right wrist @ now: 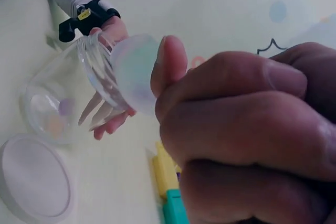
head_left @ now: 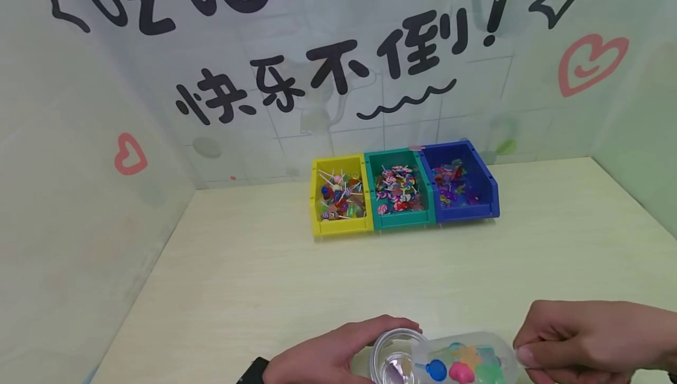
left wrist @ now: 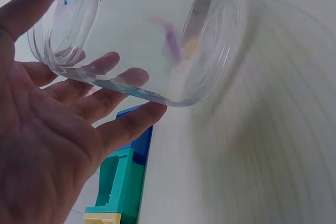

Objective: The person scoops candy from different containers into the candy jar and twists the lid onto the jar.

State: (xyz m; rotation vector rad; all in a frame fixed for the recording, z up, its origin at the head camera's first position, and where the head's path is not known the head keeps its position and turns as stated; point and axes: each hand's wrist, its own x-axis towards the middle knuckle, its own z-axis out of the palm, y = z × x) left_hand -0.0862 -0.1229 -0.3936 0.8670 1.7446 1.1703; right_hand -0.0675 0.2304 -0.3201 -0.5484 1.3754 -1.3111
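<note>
In the head view, the left hand [head_left: 333, 351] is gripping a clear jar [head_left: 375, 363] near six o'clock, the right hand [head_left: 587, 337] at four o'clock is holding a scoop [head_left: 506, 363] of colourful pieces [head_left: 462, 371] at its mouth, and three bins [head_left: 404, 219] are sitting on the tabletop [head_left: 211, 266] at twelve o'clock from the jar. In the left wrist view, the left fingers [left wrist: 131, 127] are curving around the jar, a purple piece [left wrist: 172, 44] showing inside. In the right wrist view, the curled right fingers [right wrist: 247, 124] are pinching the scoop, while a lid [right wrist: 37, 179] is lying toward eight o'clock.
</note>
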